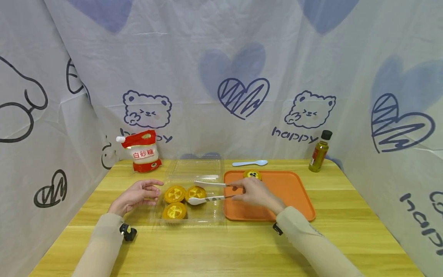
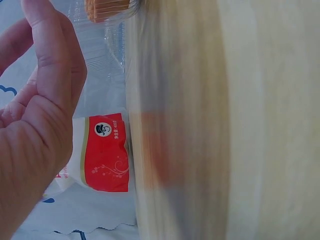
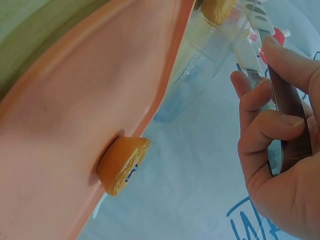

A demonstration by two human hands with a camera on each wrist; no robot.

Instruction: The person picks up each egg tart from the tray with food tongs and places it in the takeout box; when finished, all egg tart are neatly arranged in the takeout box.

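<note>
1. Left of centre, the left hand (image 1: 140, 194), fingers loosely bent and holding nothing, hung by the left side of a clear container (image 1: 214, 213); a knock could have slid the light plastic.
2. At centre, 3 yellow tarts (image 1: 174, 211) sat inside. The 2 spread arms of the tongs (image 1: 215, 198) stood about the right-hand tart (image 1: 196, 191); too hard a squeeze might have crumbled it, too loose a one dropped it.
3. Right of centre, the right hand (image 1: 256, 192) gripped the tongs above an orange tray (image 1: 285, 196), close enough to brush the dotted tart (image 1: 252, 175) at its upper edge.
4. Around: sugar bag (image 1: 143, 154), upper left; raised lid (image 1: 197, 168), behind the tarts; the container's right wall, blocking the tray; blue spoon (image 1: 250, 163), behind the tray; oil bottle (image 1: 319, 152), far right.
</note>
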